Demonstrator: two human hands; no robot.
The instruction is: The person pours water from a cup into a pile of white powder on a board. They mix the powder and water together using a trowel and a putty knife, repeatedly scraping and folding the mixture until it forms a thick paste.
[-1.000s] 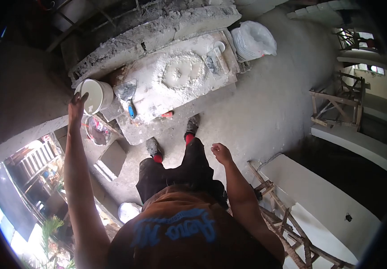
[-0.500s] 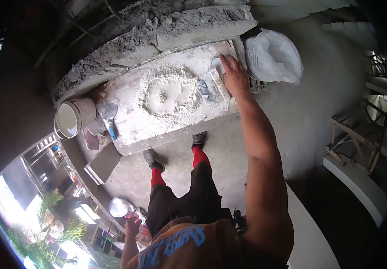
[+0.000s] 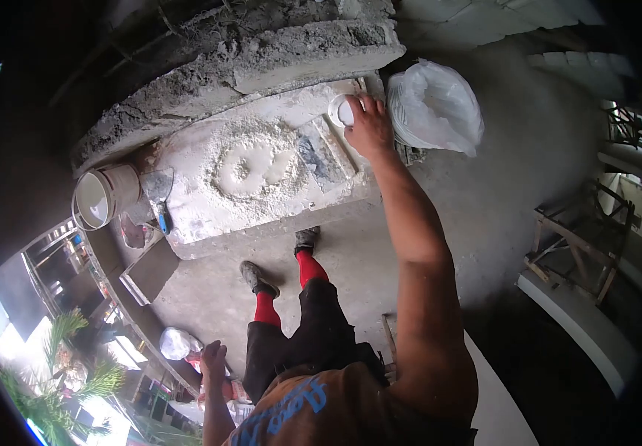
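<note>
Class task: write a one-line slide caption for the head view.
Right hand grips a small white cup at the powder-covered board's corner, beside a white bag; left hand hangs free.

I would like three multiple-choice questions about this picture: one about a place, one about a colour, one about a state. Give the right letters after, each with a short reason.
1. Where does the white bucket stand?
A. at the left end of the mixing board
B. beside the white plastic bag
C. between the person's feet

2. What colour are the person's socks?
A. blue
B. red
C. white

3. What is the right hand doing?
A. hanging free at the person's side
B. holding the scraper with the blue handle
C. closed on a small white cup

Answers:
1 A: the bucket sits at the left end of the board, far from the bag.
2 B: both socks show red above the shoes.
3 C: the fingers wrap the small white cup at the board's right end; the scraper lies untouched near the bucket, and the left hand hangs low.
</note>
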